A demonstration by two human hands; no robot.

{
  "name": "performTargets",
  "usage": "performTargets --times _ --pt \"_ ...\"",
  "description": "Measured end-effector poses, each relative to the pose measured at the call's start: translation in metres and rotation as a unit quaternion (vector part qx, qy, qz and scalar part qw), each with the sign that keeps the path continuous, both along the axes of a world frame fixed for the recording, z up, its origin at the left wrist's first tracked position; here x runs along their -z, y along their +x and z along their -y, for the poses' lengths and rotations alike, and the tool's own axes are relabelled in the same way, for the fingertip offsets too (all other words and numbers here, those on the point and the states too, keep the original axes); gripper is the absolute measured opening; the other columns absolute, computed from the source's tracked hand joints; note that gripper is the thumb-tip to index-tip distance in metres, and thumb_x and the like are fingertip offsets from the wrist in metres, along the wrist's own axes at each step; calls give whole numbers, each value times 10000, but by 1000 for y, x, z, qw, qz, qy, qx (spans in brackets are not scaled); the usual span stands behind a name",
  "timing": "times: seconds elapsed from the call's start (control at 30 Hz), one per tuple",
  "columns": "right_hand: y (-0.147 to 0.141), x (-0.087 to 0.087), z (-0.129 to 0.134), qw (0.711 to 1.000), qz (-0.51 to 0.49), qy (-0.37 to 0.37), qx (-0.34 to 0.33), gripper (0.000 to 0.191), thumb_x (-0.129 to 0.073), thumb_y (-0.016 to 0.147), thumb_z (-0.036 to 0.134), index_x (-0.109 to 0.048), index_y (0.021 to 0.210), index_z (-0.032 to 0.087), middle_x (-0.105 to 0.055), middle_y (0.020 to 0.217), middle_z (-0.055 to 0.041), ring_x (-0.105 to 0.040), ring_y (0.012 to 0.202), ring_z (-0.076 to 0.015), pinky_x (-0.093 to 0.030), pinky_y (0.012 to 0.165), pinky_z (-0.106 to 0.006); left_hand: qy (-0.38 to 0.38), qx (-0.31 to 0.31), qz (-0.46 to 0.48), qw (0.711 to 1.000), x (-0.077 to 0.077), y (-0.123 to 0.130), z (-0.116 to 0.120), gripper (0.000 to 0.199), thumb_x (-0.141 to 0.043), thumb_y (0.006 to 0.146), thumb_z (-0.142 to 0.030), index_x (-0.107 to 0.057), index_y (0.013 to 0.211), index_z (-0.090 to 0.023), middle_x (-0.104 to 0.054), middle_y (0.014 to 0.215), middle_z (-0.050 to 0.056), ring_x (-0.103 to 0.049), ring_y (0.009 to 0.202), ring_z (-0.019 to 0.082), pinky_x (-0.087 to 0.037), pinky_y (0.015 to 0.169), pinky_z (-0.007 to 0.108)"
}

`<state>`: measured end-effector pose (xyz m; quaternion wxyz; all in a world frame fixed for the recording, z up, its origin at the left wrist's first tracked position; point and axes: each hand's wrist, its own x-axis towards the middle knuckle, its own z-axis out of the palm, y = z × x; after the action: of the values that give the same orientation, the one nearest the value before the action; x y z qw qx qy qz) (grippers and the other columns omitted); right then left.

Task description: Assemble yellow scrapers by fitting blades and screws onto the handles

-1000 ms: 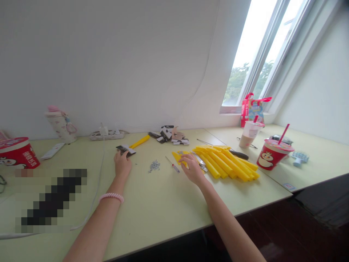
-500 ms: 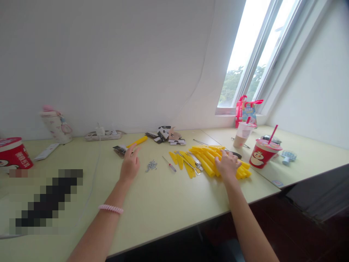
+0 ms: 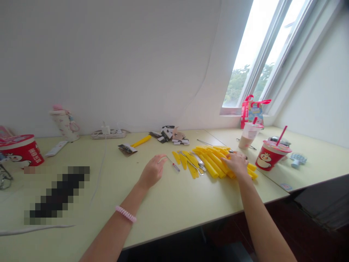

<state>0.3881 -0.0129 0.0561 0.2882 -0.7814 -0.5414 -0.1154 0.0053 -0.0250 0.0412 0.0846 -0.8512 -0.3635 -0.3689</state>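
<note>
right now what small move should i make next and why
Probably draw one tube out with the right hand: it is at the pile of yellow tubes, while the left hand is apart from them, near the screwdriver.

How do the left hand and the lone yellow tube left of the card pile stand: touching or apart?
Apart. The head view shows it: bare tabletop lies between the left hand and the lone yellow tube farther back.
</note>
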Motion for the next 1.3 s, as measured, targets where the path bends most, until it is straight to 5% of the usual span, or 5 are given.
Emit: performTargets --times 0.3,0.67,0.8,0.93,1.3 --pt "-98 -50 25 991 -7 -1 -132 227 -546 701 404 -574 764 188 -611 834 -59 -543 762 -209 -389 659 -313 -121 18 236 964 -2 17 6 282 -414 826 -168 -610 1027 -191 -619 1029 87 -534 1020 203 -389 941 374" --pt "-250 -29 43 904 -63 -40 -420 208 -590 719 413 -555 710 208 -586 624 0 -523 573 -134 -297 477 -218 -347 43 690 634 -2 24 -1 291 -537 758 -435 -526 693 -151 -548 530 -17 -538 470 105 -418 481 209" --pt "-237 -33 32 862 -79 -37 -499 193 -492 814 377 -620 868 244 -648 788 -2 -576 679 -131 -383 571 -223 -395 13 752 528 -4 7 -5 240 -408 841 -339 -515 759 -141 -597 555 31 -585 478 122 -463 500 227" --pt "-184 -40 8 955 -29 -41 -292 192 -458 798 211 -636 869 217 -666 865 -65 -597 794 -194 -413 632 -276 -422 -13 767 483 -7 -2 -4 225 -411 856 -275 -518 735 -119 -607 569 54 -569 436 92 -475 480 194" --pt "-118 -23 -20 968 79 -193 -138 202 -458 725 123 -658 754 132 -657 852 -163 -614 802 -251 -428 606 -304 -482 -11 710 513 -12 6 2 210 -503 826 -272 -583 786 -81 -620 593 57 -570 423 95 -498 460 201"
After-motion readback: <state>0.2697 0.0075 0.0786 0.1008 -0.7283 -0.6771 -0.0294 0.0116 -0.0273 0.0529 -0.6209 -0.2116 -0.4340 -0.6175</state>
